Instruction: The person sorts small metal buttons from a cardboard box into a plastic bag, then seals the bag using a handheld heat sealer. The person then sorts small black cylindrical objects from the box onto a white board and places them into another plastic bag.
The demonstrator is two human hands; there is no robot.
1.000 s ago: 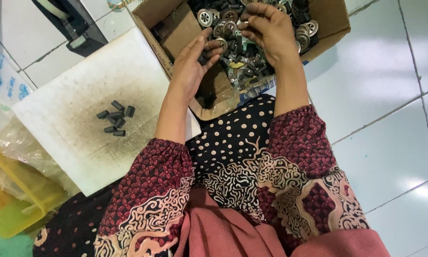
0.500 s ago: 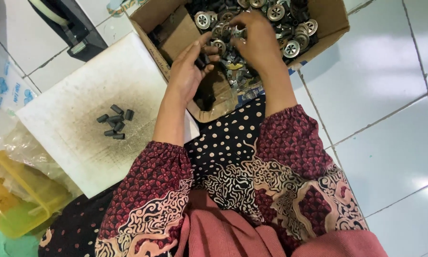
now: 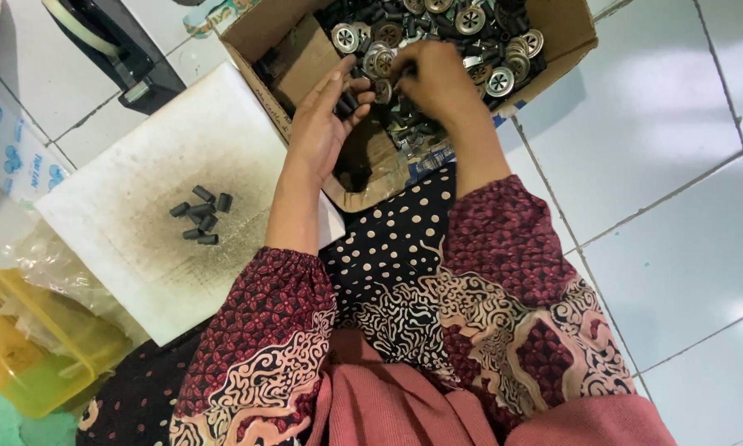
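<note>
I'm cupping small black cylinders point(image 3: 348, 103) in my half-open left hand point(image 3: 322, 128) over the cardboard box's point(image 3: 565, 37) near-left corner while my right hand point(image 3: 437, 78), fingers closed, is seemingly pinching another light, rigid, roll-prone piece by its sides

Single head-worn view, aimed steeply downward from above the seated person's lap, at close range. Cardboard box point(image 3: 563, 33) occupies the upper centre of the frame, white board point(image 3: 132, 165) the left (tiled floor at right).
</note>
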